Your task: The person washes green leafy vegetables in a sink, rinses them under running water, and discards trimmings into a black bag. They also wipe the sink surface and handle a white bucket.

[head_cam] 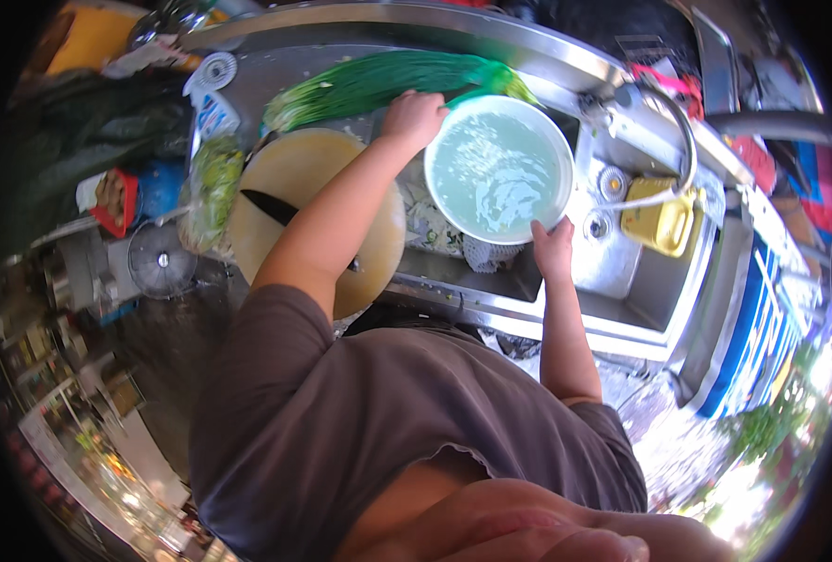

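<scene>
A round, pale basin (500,168) of rippling water is held over the sink's left part. My left hand (416,119) is closed on the basin's far-left rim. At the near-right rim my right hand (554,246) grips with its thumb over the edge. Behind the basin lies a large bunch of green onions (381,81), white ends to the left. Under my left forearm sits a thick round chopping board (370,232) with a dark-bladed knife (268,205) on it; the arm hides part of both. White mesh (490,256) shows below the basin among vegetable scraps.
A curved faucet (679,133) arches over the steel sink bowl (616,270), beside a yellow plastic container (662,218) and a drain strainer (613,184). Left of the board are bagged leafy vegetables (216,183), a spray bottle (212,109) and a red container (117,204).
</scene>
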{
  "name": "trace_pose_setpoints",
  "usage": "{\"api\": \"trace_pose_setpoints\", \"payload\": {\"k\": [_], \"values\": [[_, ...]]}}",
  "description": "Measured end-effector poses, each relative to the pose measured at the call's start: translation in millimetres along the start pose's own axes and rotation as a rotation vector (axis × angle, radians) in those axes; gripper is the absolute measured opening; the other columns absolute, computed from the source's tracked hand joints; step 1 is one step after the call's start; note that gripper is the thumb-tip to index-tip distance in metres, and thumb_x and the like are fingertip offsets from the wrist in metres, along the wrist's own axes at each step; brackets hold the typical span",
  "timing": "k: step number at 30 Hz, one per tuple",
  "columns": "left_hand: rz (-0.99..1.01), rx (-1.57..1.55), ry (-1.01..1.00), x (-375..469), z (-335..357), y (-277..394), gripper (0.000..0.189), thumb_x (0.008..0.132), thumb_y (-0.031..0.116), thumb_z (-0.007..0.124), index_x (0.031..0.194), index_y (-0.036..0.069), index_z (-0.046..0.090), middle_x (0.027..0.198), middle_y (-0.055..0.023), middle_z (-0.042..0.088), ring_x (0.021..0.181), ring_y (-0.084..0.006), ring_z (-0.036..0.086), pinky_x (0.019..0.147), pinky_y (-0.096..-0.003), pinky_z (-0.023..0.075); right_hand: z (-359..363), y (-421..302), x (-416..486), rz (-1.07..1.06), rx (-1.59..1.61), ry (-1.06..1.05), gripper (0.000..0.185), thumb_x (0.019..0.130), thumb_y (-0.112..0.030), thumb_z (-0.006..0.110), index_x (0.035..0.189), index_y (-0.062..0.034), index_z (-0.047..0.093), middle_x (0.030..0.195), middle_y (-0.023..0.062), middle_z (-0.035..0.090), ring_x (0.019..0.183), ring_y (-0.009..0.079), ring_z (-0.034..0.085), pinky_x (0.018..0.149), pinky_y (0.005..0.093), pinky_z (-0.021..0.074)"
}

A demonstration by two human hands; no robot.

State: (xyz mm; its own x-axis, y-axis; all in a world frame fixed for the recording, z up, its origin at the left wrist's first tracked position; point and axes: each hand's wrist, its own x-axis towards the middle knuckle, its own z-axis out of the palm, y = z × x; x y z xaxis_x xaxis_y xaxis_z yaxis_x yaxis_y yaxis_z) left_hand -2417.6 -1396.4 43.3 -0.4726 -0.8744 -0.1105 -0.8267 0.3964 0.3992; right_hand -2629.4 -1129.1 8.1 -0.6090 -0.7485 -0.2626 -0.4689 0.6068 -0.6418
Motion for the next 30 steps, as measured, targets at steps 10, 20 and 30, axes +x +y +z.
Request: {"api": "trace_pose_setpoints", "payload": {"k": [10,20,30], "values": [[0.202,0.618,0.104,8,-43,-146,0.057,0.096,0.052,0.050,0.150,0.039,0.037,0.149,0.0003,0.045,0.143,-0.0244,0.033,0.115,-0.0666,0.0111,10,1,8,0.281,0.460,-0.147,0.064,0.081,-0.007,0.057,0.140,0.0024,0.032,0.120,0.0210,0.056,0.105,0.0268,0.060,0.080,0.0348,0.0536],[0.157,0.884,0.069,39,-97,-231,0.046,0.099,0.029,0.048,0.144,0.037,0.047,0.138,0.0017,0.056,0.136,-0.0230,0.042,0.116,-0.0564,0.0226,26,-13,-26,0.396,0.593,-0.007,0.072,0.077,0.004,0.047,0.146,-0.0032,0.026,0.128,0.0189,0.049,0.109,0.0297,0.057,0.076,0.0353,0.0549],[0.545,-0.164,0.144,-28,-47,-84,0.033,0.084,0.015,0.062,0.115,0.003,0.063,0.110,-0.0148,0.066,0.103,-0.0353,0.061,0.090,-0.0427,0.0487,62,1,-65,0.427,0.606,0.137,0.066,0.082,0.000,0.052,0.143,-0.0027,0.026,0.126,0.0180,0.050,0.111,0.0253,0.056,0.082,0.0349,0.0524]]}}
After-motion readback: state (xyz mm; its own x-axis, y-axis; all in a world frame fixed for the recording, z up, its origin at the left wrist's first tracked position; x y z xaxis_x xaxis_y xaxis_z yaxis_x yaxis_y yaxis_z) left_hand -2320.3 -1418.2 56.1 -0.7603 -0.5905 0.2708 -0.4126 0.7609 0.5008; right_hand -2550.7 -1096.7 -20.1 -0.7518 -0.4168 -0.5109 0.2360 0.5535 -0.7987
